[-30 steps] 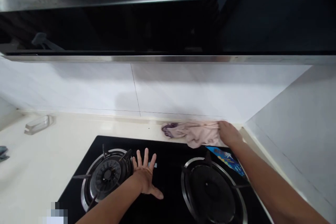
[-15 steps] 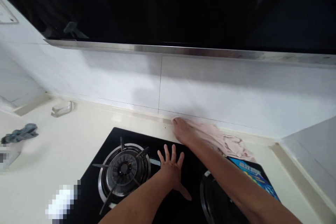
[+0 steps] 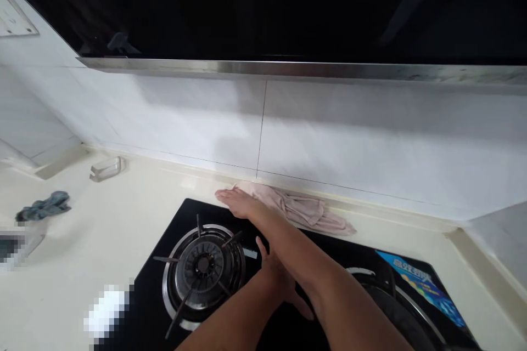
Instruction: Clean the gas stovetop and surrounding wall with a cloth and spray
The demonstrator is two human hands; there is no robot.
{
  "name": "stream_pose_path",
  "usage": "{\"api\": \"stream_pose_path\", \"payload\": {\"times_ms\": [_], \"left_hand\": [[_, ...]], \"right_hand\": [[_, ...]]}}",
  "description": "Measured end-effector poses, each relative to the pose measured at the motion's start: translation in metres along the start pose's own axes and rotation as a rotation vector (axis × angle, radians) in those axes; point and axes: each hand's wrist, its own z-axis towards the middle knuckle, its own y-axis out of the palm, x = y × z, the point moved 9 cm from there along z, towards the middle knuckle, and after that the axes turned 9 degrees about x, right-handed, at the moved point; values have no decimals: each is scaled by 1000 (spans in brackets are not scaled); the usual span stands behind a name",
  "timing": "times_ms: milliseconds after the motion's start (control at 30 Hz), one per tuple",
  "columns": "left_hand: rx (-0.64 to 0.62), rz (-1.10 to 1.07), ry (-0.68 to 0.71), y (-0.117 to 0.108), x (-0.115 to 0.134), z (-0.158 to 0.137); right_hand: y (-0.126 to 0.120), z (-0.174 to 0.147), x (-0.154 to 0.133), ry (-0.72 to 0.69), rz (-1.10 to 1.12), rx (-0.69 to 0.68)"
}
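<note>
The right hand [image 3: 235, 202] now lies farther left (its grip I cannot tell), the pink cloth [image 3: 302, 211] nearer the left burner [image 3: 203, 265]; the left hand [image 3: 273, 273], fingers apart, rests on the stove [image 3: 150, 301].

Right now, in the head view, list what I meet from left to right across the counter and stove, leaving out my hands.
Blue-grey crumpled cloth → pale see-through piece → left burner → pink cloth → blue sticker.
</note>
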Motion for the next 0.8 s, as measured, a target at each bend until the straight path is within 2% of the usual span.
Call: {"api": "stream_pose_path", "payload": {"times_ms": [100,200,367,467,533,600,800], "left_hand": [[-34,-9,-1,-4,2,0],[-52,37,-44,-7,1,-1],[-82,81,-55,-7,3,-1],[-106,134,-79,-5,1,1],[-120,158,-87,-3,1,3],[-135,174,-98,-2,0,4],[-137,189,-118,-1,-1,6]], "right_hand": [[-8,-59,39,54,-17,-7],[-18,-147,96,165,-23,-46],[-33,-323,203,475,-85,-56],[-43,-396,240,710,-118,-15],[-48,-408,239,754,-108,24],[-51,-391,222,693,-66,44],[-52,-278,140,341,216,-49]]}}
